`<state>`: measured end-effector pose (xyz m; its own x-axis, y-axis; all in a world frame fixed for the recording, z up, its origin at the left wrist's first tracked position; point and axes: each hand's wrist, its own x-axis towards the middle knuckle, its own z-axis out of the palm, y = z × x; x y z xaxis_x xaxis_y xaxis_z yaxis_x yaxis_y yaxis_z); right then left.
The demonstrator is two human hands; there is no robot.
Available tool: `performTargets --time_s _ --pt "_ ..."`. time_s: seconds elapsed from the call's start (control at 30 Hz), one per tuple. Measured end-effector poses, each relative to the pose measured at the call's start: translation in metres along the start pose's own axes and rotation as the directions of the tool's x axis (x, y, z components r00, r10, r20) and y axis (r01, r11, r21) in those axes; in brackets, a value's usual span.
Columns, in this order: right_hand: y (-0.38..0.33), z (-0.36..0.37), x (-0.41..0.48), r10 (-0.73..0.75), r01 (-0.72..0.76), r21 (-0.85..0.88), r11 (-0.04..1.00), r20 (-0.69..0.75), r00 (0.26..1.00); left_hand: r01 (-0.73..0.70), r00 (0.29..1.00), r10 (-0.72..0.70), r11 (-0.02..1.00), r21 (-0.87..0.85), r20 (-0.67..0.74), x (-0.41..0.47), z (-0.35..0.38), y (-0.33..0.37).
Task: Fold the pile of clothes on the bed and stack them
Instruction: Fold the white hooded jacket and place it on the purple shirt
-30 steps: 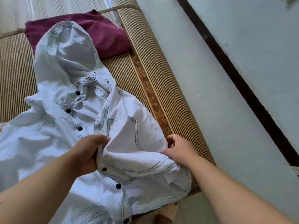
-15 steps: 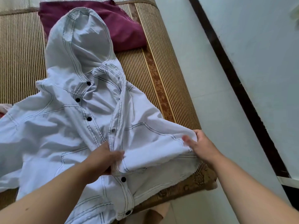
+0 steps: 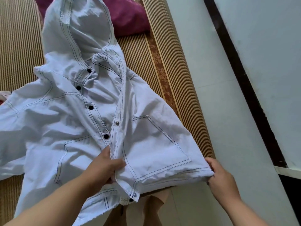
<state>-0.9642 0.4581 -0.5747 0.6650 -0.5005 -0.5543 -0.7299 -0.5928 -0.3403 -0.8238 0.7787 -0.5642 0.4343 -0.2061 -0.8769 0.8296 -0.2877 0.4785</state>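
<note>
— What's different from a second ago?

— The bed (image 3: 19,46) itself is the same. The jacket (image 3: 68,121) isn't: its right front panel (image 3: 146,131) was bunched up between my hands, and now it's drawn out nearly flat, hem along the bed's near edge and hanging a little over it. My right hand has gone out to the hem corner by the bed's near right corner.

— So where does that leave the folding?

— Barely begun, I'd say. The jacket is front up and open, hood (image 3: 78,25) toward the far edge, left sleeve off toward the left edge. It's being spread, with no fold made yet. The maroon cloth (image 3: 130,15) lies at the far right, partly under the hood; I take it as the start of the stack.

— And your hands?

— Both are gripping. The left hand (image 3: 104,168) pinches the panel's snap edge near the hem. The right hand (image 3: 219,178) is curled round the hem corner.

— Count it all for me.

— One bed, one jacket, one maroon cloth and one pink scrap (image 3: 3,97) at the left edge. Two hands. Two stitched pockets (image 3: 156,144), one on each front. Five dark snaps (image 3: 90,107) that I can see, and three pale studs (image 3: 117,123).
</note>
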Motion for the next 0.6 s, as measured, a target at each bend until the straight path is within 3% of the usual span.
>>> performTargets --time_s 0.07,0.17,0.23,0.37,0.4,0.47,0.6 --pt "0.003 0.006 -0.004 0.003 0.004 -0.063 0.998 0.103 0.995 -0.031 0.992 0.053 0.981 0.193 -0.112 0.001 -0.006 -0.008" --pt "0.000 0.015 -0.007 0.015 0.010 -0.132 0.991 0.185 0.983 0.004 0.963 0.129 0.872 0.490 -0.238 0.006 -0.015 -0.022" --pt "-0.010 0.020 -0.005 -0.002 0.013 -0.110 0.994 0.102 0.995 0.043 0.961 0.140 0.776 0.629 -0.239 0.009 -0.021 -0.031" --pt "-0.059 0.027 0.017 -0.121 0.117 -0.052 0.992 -0.075 0.990 0.140 0.986 0.008 0.518 0.844 -0.168 0.007 -0.031 -0.045" --pt "-0.076 0.029 0.025 -0.152 0.152 -0.014 0.988 -0.085 0.985 0.153 0.982 0.011 0.523 0.838 -0.186 0.006 -0.032 -0.046" --pt "-0.107 0.033 0.042 -0.205 0.207 0.034 0.978 -0.056 0.977 0.119 0.969 0.096 0.630 0.767 -0.229 0.006 -0.030 -0.042" --pt "-0.157 0.039 0.083 -0.222 0.222 -0.046 0.974 0.004 0.975 -0.106 0.860 0.372 0.800 0.590 -0.350 0.031 -0.020 0.011"
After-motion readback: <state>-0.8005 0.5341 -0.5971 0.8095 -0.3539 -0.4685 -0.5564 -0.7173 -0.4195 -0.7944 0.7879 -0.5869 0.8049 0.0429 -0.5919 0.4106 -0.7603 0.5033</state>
